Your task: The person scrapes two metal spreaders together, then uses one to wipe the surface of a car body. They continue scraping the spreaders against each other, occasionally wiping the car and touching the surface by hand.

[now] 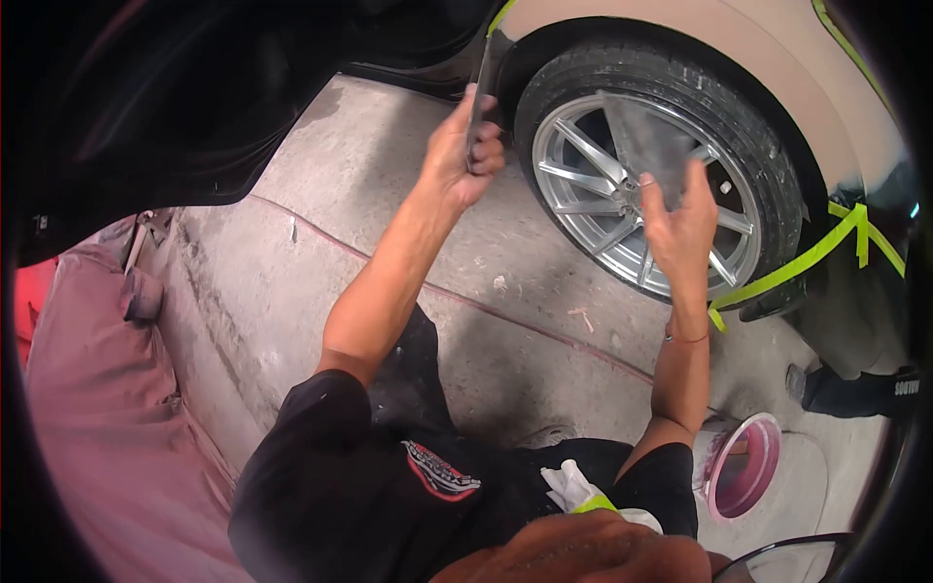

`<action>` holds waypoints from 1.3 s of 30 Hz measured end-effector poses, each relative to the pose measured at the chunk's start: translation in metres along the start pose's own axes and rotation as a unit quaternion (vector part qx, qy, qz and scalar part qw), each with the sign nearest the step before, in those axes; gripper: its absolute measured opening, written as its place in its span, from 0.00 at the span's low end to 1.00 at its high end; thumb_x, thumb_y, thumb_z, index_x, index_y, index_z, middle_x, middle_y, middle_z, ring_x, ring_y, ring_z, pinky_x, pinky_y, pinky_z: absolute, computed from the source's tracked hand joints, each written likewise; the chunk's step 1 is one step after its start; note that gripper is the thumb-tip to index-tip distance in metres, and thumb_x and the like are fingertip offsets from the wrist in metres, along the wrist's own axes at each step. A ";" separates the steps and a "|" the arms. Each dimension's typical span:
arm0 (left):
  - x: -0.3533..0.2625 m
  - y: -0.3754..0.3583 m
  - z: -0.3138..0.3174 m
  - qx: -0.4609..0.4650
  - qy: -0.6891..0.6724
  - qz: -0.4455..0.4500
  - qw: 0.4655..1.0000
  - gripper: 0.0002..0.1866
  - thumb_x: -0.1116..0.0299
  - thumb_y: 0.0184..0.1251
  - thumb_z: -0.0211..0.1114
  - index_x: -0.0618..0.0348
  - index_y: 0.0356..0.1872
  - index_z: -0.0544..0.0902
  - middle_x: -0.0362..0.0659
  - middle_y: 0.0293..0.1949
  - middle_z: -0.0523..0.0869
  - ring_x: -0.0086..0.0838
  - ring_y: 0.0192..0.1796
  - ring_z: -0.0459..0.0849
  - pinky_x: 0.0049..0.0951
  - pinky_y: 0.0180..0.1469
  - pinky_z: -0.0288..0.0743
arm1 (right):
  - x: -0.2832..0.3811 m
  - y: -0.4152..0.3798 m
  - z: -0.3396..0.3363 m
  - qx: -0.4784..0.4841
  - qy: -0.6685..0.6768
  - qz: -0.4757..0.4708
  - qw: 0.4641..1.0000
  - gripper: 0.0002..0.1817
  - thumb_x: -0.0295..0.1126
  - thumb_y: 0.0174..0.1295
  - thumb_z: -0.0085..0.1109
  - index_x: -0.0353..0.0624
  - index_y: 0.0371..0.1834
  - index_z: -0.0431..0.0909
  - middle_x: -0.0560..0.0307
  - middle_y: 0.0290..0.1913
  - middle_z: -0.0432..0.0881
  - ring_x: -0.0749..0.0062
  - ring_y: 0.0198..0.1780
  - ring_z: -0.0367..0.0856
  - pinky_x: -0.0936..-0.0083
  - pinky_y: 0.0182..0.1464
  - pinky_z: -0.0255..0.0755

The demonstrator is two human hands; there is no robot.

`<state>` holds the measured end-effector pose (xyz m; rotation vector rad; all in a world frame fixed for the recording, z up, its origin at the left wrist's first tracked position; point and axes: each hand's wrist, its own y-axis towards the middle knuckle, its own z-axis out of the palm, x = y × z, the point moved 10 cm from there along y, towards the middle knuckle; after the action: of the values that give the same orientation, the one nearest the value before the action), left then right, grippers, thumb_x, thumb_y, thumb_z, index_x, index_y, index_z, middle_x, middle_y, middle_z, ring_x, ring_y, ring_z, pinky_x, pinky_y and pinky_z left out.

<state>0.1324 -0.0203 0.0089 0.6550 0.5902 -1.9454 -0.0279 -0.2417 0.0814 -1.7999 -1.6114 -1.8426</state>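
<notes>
My left hand (465, 151) is closed around a thin grey flat piece (477, 117), seen nearly edge-on beside the car body at the front of the wheel arch. Its upper end overlaps the body edge in this view. My right hand (680, 228) grips a grey flat sheet (653, 146), blurred by motion, between thumb and fingers. That sheet stands out in front of the silver wheel rim (583, 206) and covers part of its spokes. The black tyre (777, 165) surrounds the rim, under a beige fender (758, 49).
Yellow-green tape (797, 264) hangs from the bodywork right of the wheel. An open black door (194, 97) fills the upper left. A reddish hose (544, 330) crosses the concrete floor. A pink-stained bucket (714, 476) lies at lower right, near another person's leg (855, 389). Pink sheeting (107, 389) lies left.
</notes>
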 end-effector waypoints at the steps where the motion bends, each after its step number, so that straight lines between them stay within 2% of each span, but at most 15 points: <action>1: 0.010 0.001 0.002 0.019 0.033 -0.033 0.999 0.15 0.54 0.69 0.64 0.51 0.48 0.76 0.37 0.25 0.73 0.14 0.17 0.64 0.16 0.16 0.51 | 0.020 -0.004 0.007 -0.008 -0.066 -0.088 0.994 0.11 0.24 0.58 0.64 0.33 0.44 0.81 0.48 0.35 0.83 0.69 0.31 0.81 0.75 0.34 0.75; 3: 0.025 0.006 -0.002 0.040 0.068 -0.063 0.995 0.20 0.46 0.66 0.67 0.49 0.44 0.74 0.39 0.26 0.75 0.14 0.16 0.63 0.17 0.16 0.50 | 0.041 -0.020 0.021 -0.034 -0.132 -0.238 0.962 0.15 0.24 0.50 0.66 0.41 0.43 0.84 0.52 0.34 0.82 0.63 0.30 0.81 0.73 0.32 0.76; 6: 0.047 -0.021 0.051 0.255 -0.037 -0.121 0.959 0.17 0.62 0.72 0.59 0.57 0.57 0.76 0.40 0.30 0.78 0.18 0.22 0.74 0.15 0.21 0.67 | 0.060 -0.054 0.042 -0.032 -0.115 -0.332 0.936 0.26 0.24 0.42 0.66 0.47 0.52 0.84 0.56 0.34 0.81 0.64 0.33 0.81 0.70 0.36 0.77; 8: 0.023 -0.047 0.053 -0.021 0.083 0.010 0.996 0.23 0.48 0.73 0.59 0.53 0.59 0.74 0.40 0.34 0.80 0.22 0.27 0.77 0.18 0.25 0.70 | 0.072 -0.064 0.062 0.006 -0.108 -0.313 0.944 0.30 0.24 0.40 0.66 0.49 0.55 0.84 0.57 0.36 0.80 0.62 0.36 0.82 0.68 0.39 0.78; 9: 0.040 -0.015 0.025 0.072 0.083 0.028 0.994 0.23 0.54 0.76 0.54 0.57 0.64 0.72 0.43 0.46 0.83 0.30 0.44 0.84 0.30 0.44 0.82 | 0.095 -0.070 0.068 0.004 -0.084 -0.361 0.929 0.29 0.25 0.44 0.66 0.47 0.56 0.83 0.52 0.43 0.81 0.59 0.43 0.81 0.66 0.45 0.77; 10: 0.037 -0.032 0.036 0.104 0.213 0.006 0.971 0.23 0.59 0.77 0.52 0.63 0.66 0.71 0.48 0.57 0.80 0.35 0.57 0.81 0.38 0.60 0.79 | 0.109 -0.075 0.071 0.001 -0.059 -0.408 0.911 0.27 0.25 0.47 0.66 0.46 0.57 0.83 0.47 0.50 0.81 0.56 0.51 0.81 0.64 0.52 0.76; 12: 0.034 -0.033 0.038 0.150 0.125 -0.016 0.981 0.25 0.61 0.76 0.51 0.65 0.68 0.68 0.51 0.62 0.77 0.37 0.63 0.78 0.42 0.65 0.75 | 0.090 -0.070 0.087 0.032 -0.022 -0.382 0.923 0.31 0.27 0.45 0.67 0.47 0.59 0.81 0.48 0.58 0.78 0.53 0.58 0.76 0.59 0.59 0.71; 15: 0.024 -0.039 0.070 0.281 -0.090 -0.036 0.955 0.28 0.55 0.77 0.48 0.66 0.68 0.68 0.55 0.63 0.75 0.44 0.61 0.78 0.46 0.64 0.76 | 0.081 -0.075 0.103 0.077 -0.043 -0.375 0.923 0.37 0.31 0.41 0.70 0.51 0.63 0.78 0.54 0.68 0.73 0.51 0.67 0.69 0.53 0.66 0.64; 19: 0.027 -0.040 0.074 0.270 -0.127 -0.109 0.948 0.45 0.32 0.70 0.41 0.64 0.71 0.64 0.59 0.68 0.69 0.59 0.64 0.73 0.61 0.64 0.71 | 0.089 -0.084 0.113 0.165 -0.113 -0.354 0.914 0.38 0.34 0.42 0.72 0.57 0.64 0.77 0.66 0.69 0.71 0.54 0.67 0.66 0.54 0.66 0.62; 22: 0.023 -0.040 0.072 0.351 -0.089 -0.093 0.927 0.44 0.33 0.72 0.39 0.62 0.74 0.58 0.56 0.73 0.62 0.60 0.72 0.61 0.56 0.70 0.65 | 0.092 -0.094 0.120 0.231 -0.078 -0.358 0.901 0.39 0.34 0.41 0.72 0.56 0.65 0.76 0.65 0.69 0.71 0.54 0.66 0.67 0.55 0.66 0.61; 26: 0.037 -0.034 0.065 0.255 0.000 -0.010 0.967 0.45 0.31 0.72 0.38 0.60 0.75 0.57 0.57 0.73 0.61 0.52 0.73 0.63 0.51 0.72 0.64 | 0.090 -0.082 0.113 0.192 0.004 -0.322 0.927 0.37 0.37 0.47 0.66 0.43 0.67 0.74 0.54 0.70 0.71 0.50 0.68 0.65 0.55 0.70 0.58; 28: 0.047 -0.039 0.070 0.259 -0.038 -0.040 0.964 0.44 0.32 0.74 0.29 0.61 0.72 0.63 0.50 0.68 0.71 0.36 0.65 0.75 0.38 0.64 0.75 | 0.086 -0.073 0.110 0.147 0.039 -0.294 0.944 0.36 0.36 0.49 0.67 0.41 0.66 0.73 0.52 0.68 0.71 0.49 0.67 0.66 0.56 0.68 0.60; 30: 0.030 -0.052 0.084 0.324 0.156 0.145 0.922 0.42 0.35 0.76 0.29 0.63 0.72 0.63 0.47 0.67 0.72 0.34 0.65 0.74 0.35 0.66 0.71 | 0.081 -0.060 0.104 0.093 0.071 -0.267 0.956 0.35 0.35 0.50 0.68 0.40 0.66 0.73 0.49 0.67 0.72 0.49 0.65 0.67 0.56 0.67 0.61; 34: 0.040 -0.041 0.069 0.246 0.110 0.061 0.961 0.34 0.44 0.81 0.32 0.62 0.72 0.62 0.47 0.67 0.72 0.33 0.65 0.73 0.35 0.68 0.69 | 0.056 -0.039 0.095 0.039 0.158 -0.113 0.980 0.33 0.38 0.55 0.68 0.38 0.65 0.73 0.44 0.66 0.72 0.46 0.64 0.68 0.57 0.66 0.62; 39: 0.046 -0.018 0.044 0.220 -0.045 -0.100 0.969 0.46 0.28 0.70 0.35 0.60 0.74 0.59 0.50 0.71 0.66 0.42 0.70 0.68 0.41 0.70 0.68 | 0.075 -0.079 0.123 0.224 0.027 -0.297 0.928 0.39 0.33 0.44 0.70 0.45 0.66 0.75 0.54 0.67 0.74 0.50 0.67 0.68 0.58 0.70 0.60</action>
<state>0.0893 -0.0709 0.0133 0.7985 0.1671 -2.3102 -0.0231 -0.0789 0.0611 -1.1323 -2.4948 -1.4775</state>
